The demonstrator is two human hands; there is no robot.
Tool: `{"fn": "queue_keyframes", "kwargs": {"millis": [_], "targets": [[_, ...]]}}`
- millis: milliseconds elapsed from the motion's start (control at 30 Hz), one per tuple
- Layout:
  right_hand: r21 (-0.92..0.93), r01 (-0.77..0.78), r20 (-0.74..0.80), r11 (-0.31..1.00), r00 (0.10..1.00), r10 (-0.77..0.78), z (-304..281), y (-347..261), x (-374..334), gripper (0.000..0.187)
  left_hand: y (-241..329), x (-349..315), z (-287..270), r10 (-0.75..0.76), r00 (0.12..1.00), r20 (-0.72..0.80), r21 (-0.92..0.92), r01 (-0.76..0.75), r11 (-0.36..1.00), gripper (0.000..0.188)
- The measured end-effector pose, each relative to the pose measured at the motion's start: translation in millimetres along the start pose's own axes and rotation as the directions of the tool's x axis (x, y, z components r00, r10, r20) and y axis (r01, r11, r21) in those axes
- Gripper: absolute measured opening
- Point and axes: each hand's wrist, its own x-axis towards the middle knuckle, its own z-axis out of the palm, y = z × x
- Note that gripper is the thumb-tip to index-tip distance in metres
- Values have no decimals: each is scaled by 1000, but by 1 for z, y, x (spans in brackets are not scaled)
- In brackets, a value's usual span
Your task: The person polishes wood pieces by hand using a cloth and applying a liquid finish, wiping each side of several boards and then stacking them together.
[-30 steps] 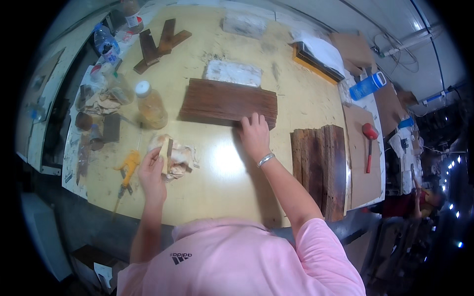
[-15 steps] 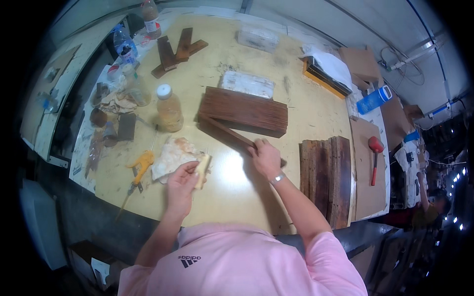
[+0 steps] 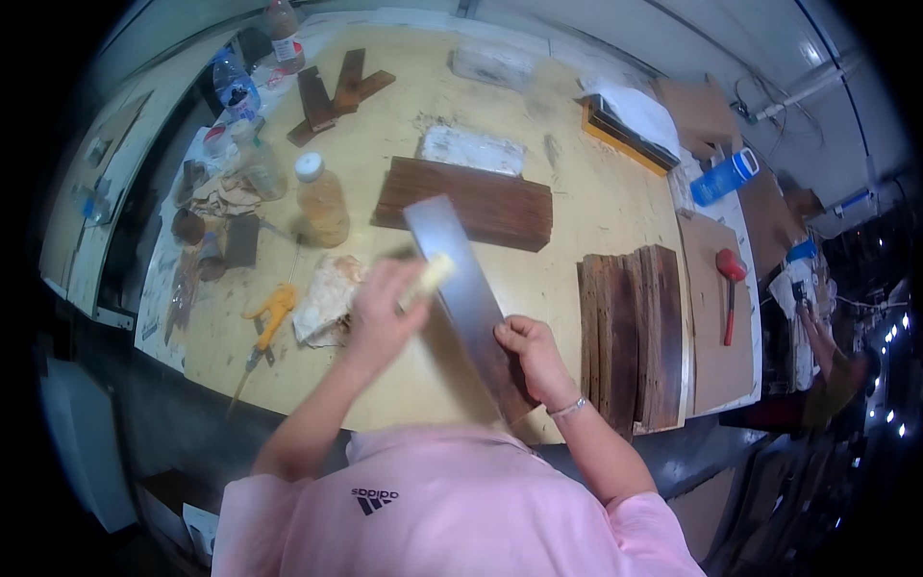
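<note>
Slat [image 3: 469,303] is now off the stack [image 3: 510,204], R hand [image 3: 540,362] closed on its near end, L hand [image 3: 381,313] pinching the pad [image 3: 435,275] at its face, so pad reaches it.

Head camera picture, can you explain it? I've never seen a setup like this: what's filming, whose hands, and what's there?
There is no machine: these are a person's own bare hands. A wide fisheye camera worn on the head looks down, so straight edges bend near the rim. The right hand holds a dark wooden plank near its lower end. The left hand holds a small pale block over the plank; blur hides whether they touch. On the worktable are more dark planks, a crumpled cloth, a white-capped bottle and a red-headed mallet.
</note>
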Motion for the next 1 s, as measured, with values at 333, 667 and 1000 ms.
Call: {"fn": "queue_keyframes", "kwargs": {"millis": [333,667,1000], "targets": [[165,206,-119,965,975,-188,-5,-17,50,17,46,-41,13,161,975,155,-204,-128,971,40],[-202,202,-129,958,964,-230,-26,-22,36,22,42,-59,11,297,939,173,-85,-287,954,40],[-278,74,8,958,997,-75,-41,14,-38,18,-35,22,-39,-276,941,-197,-84,264,961,29]]}}
